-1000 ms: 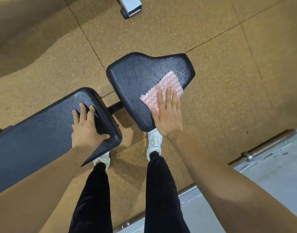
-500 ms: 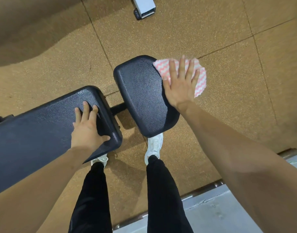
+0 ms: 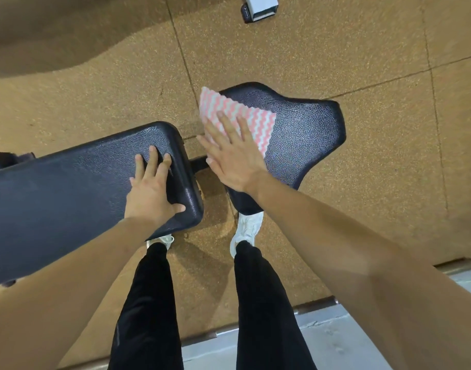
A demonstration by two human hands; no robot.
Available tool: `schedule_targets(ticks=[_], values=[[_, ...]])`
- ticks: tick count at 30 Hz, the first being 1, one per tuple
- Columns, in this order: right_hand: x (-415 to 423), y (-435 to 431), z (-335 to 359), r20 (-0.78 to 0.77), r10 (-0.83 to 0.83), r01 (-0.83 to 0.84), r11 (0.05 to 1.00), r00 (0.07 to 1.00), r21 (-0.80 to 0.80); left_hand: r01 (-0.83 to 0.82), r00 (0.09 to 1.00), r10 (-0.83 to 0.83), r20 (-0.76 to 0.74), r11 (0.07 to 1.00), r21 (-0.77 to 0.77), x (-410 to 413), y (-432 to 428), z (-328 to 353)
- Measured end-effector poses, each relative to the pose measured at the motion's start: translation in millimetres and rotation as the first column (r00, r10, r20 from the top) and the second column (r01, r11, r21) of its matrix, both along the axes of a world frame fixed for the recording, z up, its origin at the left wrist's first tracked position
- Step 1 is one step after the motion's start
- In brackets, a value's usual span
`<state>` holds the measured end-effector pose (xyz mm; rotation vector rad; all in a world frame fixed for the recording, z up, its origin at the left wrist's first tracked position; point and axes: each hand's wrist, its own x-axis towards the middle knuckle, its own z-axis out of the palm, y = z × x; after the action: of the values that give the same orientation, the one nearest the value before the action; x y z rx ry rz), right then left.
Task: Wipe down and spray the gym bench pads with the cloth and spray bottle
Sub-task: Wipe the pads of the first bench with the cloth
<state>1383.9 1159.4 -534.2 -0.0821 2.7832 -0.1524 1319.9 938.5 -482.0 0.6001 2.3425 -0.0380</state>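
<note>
The black seat pad (image 3: 306,134) of the gym bench lies in the middle of the view. A pink-and-white zigzag cloth (image 3: 239,116) covers its far left corner. My right hand (image 3: 234,156) lies flat on the cloth, fingers spread, pressing it onto the pad. The long black back pad (image 3: 68,190) runs off to the left. My left hand (image 3: 154,190) rests flat on its right end, thumb over the near edge. No spray bottle is in view.
Speckled brown rubber floor (image 3: 362,49) surrounds the bench. A grey-white machine foot (image 3: 259,8) stands at the top edge. A metal strip (image 3: 456,265) borders grey concrete at the lower right. My legs in black trousers and white shoes stand beside the pads.
My right hand has swept the cloth from the seat pad's right end to its far left corner. The left hand has stayed on the back pad.
</note>
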Motion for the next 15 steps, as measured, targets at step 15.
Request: schedule_targets(ticks=[15], values=[[-49.4, 35.8, 2.5, 0.102, 0.599, -0.593, 0.801, 0.794, -0.084, -0.043, 0.998, 0.041, 0.04, 0.998, 0.05, 1.2, -5.3, 5.1]])
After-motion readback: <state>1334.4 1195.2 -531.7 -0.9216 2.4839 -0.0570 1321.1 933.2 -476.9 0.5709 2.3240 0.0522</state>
